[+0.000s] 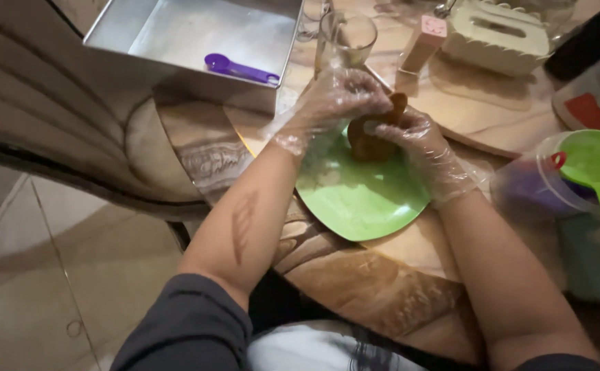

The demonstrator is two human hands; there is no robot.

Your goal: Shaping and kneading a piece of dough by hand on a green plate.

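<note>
Dough (372,141), a brown lump, sat between your two gloved hands just above the far edge of the green plate (362,196) on the marbled table (355,288). You had it gathered into one mass, and judging by its uneven outline, with a nub sticking up at the top, the shaping looked only partly done. Nothing else lay on the plate, so no finished pieces were set down there.

Your left hand (338,99) was curled over the top and left side of the lump, fingers bent and pressed against it through the thin clear glove. Your right hand (417,141) cupped it from the right, fingers closed around its side, so both hands were gripping the same lump rather than lying spread.

Beyond your hands stood a clear glass (344,38), and to its left a square metal pan (197,34) with a purple measuring spoon (238,69) lying inside. A cream tissue box (495,34) stood further back on the right, and green measuring cups (598,168) rested beside a clear container at your right.
</note>
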